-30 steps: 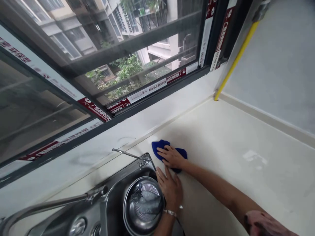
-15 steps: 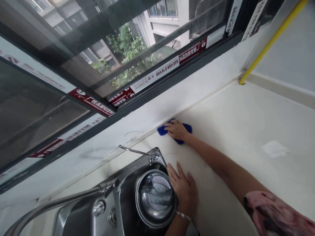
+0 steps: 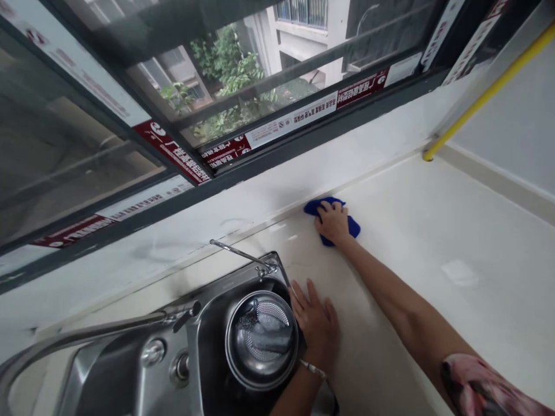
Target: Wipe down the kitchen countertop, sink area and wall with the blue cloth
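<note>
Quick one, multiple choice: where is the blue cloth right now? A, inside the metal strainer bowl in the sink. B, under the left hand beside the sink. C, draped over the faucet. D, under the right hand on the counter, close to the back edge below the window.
D: the right hand presses the blue cloth onto the counter near the back edge, while the left hand lies flat and bare beside the sink.

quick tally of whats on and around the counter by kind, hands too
hands: 2, left hand flat on the counter, right hand on the cloth
blue cloth: 1
steel strainer bowl: 1
sink: 1
faucet: 1
yellow pipe: 1
total: 7
</note>
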Motion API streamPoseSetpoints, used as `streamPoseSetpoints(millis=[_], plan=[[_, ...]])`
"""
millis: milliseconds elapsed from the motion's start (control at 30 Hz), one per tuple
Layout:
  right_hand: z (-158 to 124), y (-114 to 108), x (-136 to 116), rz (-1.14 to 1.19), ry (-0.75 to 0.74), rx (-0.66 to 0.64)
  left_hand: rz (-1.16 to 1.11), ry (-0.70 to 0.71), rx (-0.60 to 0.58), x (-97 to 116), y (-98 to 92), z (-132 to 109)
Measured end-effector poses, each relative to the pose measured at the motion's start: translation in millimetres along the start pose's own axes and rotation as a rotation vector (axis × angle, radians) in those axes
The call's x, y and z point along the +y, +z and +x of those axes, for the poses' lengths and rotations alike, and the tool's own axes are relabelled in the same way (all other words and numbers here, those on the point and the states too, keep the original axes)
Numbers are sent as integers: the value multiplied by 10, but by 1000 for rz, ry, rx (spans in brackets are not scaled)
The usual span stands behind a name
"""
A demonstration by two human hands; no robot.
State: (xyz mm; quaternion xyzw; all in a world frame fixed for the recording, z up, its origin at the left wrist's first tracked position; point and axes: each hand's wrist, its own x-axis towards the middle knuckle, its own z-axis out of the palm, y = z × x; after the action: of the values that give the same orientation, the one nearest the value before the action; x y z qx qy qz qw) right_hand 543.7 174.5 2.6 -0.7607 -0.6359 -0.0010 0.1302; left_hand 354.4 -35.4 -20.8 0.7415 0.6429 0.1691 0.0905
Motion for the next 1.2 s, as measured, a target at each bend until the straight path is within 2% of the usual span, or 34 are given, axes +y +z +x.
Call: streamPoseSetpoints(millis=[233,300,367,467,567,633,733,800,867,933,1000,1100,1200], plan=[[-21,213,-1280,238,-427,-170,-44,21,-23,-45,57,-55],[22,277,-1489,284,-489,-210,-37,32,-24,-61,82,-70],[54,317,-1581,311,-521,-232,-28,39,-19,-75,100,-79],[43,325,-1568,334,-548,-227,-22,36,-19,-89,110,-77],[-27,302,-1407,333,-501,-200,-9,20,-8,-86,100,-48],[-103,279,-1162,312,-393,-154,0,12,11,-71,82,-18],[-353,194,-523,230,-202,-42,-1,6,28,-39,49,21],[-681,75,26,150,-103,41,-2,-8,35,-21,36,40],[-1159,-83,578,72,-23,132,-3,-22,45,-8,42,64],[-1763,-240,1057,4,68,223,-10,-28,59,-2,59,103],[-2457,-371,1413,-69,151,274,-21,-23,67,-4,72,152],[-3600,-535,1668,-156,270,266,-37,-8,75,-26,62,211],[-4777,-701,1628,-184,448,206,-87,57,97,-63,57,270]])
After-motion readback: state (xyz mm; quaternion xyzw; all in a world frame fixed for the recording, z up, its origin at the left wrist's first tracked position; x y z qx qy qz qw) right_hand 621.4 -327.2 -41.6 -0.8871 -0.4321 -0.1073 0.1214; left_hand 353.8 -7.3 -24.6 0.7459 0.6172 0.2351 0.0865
